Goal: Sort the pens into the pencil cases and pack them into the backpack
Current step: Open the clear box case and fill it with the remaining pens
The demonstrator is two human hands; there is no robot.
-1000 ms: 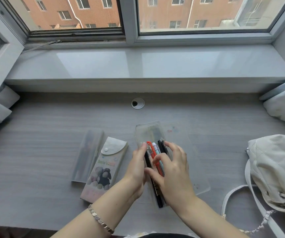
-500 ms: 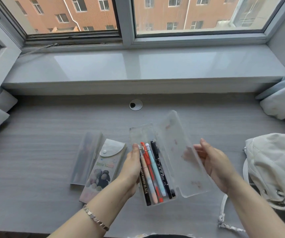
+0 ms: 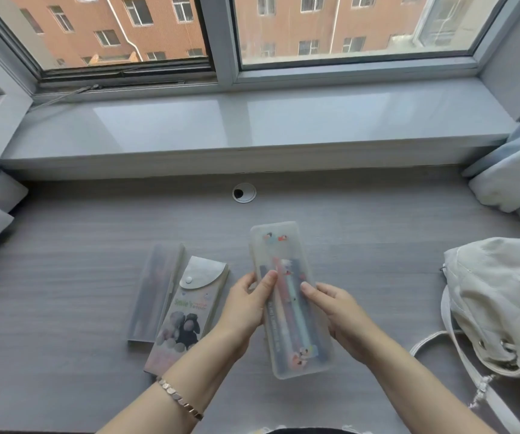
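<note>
At a grey desk (image 3: 64, 308) under a wide window, a person holds a translucent pencil case (image 3: 279, 245) w/ both hands, lid down over the pens (image 3: 293, 324) inside. Several pens, incl. a red-orange and a pale blue one, show blurred through the frosted plastic, lying lengthwise side by side. L hand (image 3: 246, 305) clamps the case's left edge, thumb pressed on the lid; R hand (image 3: 337, 311) grips the right edge, fingers curled round it, one fingertip on top. Case points away from the person, slightly angled; whether its near end touches the desk can't be told. Just left lie two more cases, side by side: a flap pouch (image 3: 186, 311) w/ a snap button and cartoon print, and a frosted slim case (image 3: 155, 292) beside it. A pale backpack (image 3: 500, 302) sits at the desk's right edge, well apart from the hands, straps trailing. A bracelet (image 3: 178, 399) circles the L wrist.
</note>
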